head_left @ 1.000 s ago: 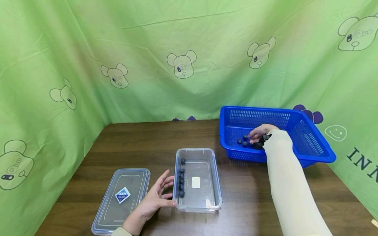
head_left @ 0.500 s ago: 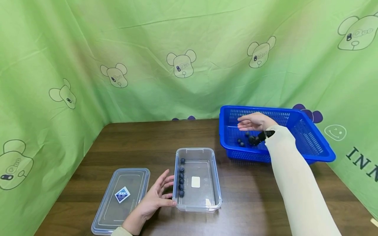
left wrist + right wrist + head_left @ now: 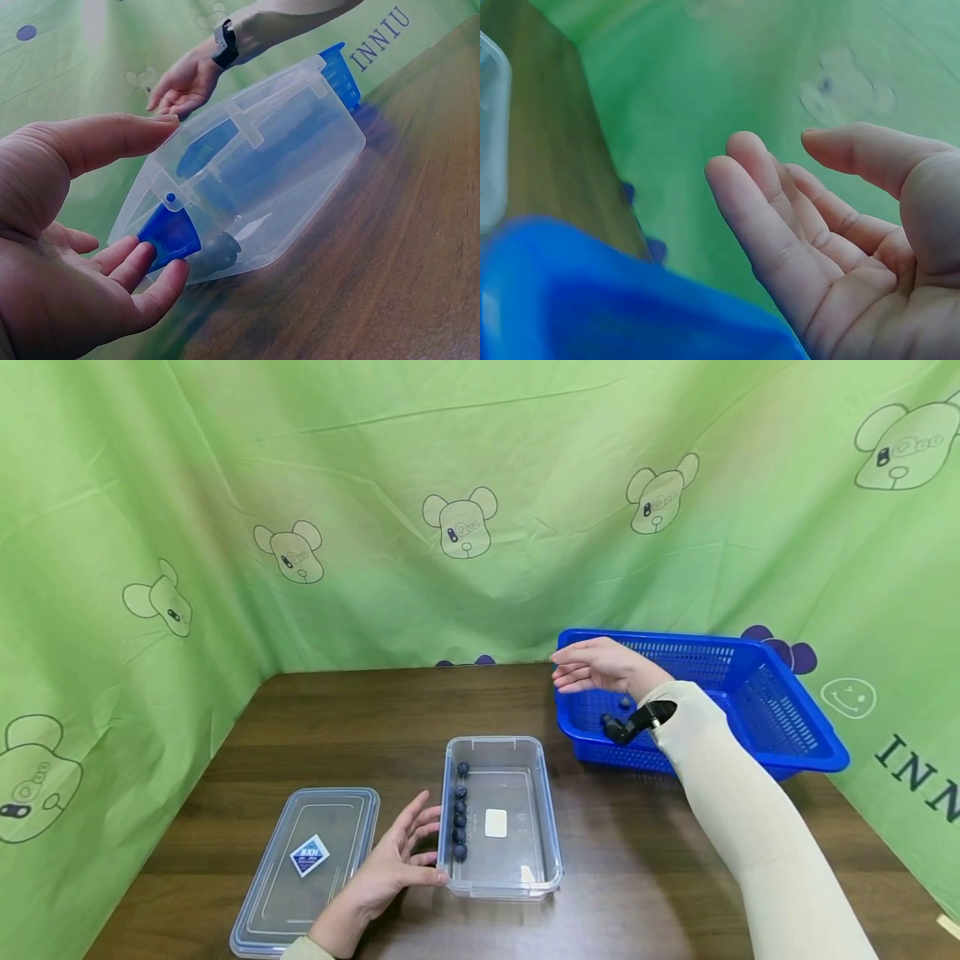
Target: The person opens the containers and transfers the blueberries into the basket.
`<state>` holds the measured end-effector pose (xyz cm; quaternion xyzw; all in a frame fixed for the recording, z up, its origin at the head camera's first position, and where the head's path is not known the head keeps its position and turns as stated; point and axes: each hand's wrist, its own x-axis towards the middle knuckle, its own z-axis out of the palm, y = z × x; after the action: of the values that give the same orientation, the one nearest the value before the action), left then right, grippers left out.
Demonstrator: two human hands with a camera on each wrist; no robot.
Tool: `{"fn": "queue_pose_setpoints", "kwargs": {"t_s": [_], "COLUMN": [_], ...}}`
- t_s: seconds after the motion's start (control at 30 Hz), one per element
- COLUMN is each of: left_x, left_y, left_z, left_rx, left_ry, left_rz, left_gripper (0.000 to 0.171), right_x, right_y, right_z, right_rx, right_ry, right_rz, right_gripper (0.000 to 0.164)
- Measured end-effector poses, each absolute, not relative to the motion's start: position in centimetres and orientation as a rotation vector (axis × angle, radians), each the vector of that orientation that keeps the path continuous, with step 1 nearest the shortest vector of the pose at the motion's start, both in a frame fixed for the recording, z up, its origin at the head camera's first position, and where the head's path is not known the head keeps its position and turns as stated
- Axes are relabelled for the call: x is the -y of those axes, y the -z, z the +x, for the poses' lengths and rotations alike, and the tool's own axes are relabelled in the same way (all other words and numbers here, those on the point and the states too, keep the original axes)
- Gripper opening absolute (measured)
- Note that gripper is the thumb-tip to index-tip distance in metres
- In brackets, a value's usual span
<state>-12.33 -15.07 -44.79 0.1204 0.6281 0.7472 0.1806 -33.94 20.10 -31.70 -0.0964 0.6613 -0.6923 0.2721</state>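
From here I see the right hand (image 3: 600, 666) has just lifted off the basket (image 3: 780, 714) floor and swung left, so that reach looks finished to me. Its forearm slants in from the right, fingers pointing left above the basket's left end, slightly bent; I can't tell whether they hide a berry. Some berries (image 3: 625, 702) lie in the basket, others along the left wall of the box (image 3: 517, 852). The left hand (image 3: 393, 864) stays spread, thumb touching the box's near left corner.
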Motion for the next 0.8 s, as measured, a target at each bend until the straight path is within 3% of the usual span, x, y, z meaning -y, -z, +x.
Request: {"fn": "queue_pose_setpoints", "kwargs": {"t_s": [0.3,0.53,0.8], "left_x": [15.1,15.1,15.1], "left_y": [44.7,44.7,44.6], "left_z": [-12.3,-12.4,-12.2], "left_rx": [-1.776,-1.774,-1.774], "left_ry": [-2.109,-2.11,-2.107], "left_rz": [0.343,0.351,0.347], "left_gripper": [0.113,0.113,0.113], "right_x": [-15.6,-12.5,-10.1], "right_y": [33.5,36.1,38.7], "right_z": [-31.1,-28.8,-27.5], "right_rx": [-1.798,-1.773,-1.752], "right_ry": [1.704,1.547,1.4], "right_rz": [-0.325,-0.375,-0.329], "right_gripper": [0.017,0.04,0.039]}}
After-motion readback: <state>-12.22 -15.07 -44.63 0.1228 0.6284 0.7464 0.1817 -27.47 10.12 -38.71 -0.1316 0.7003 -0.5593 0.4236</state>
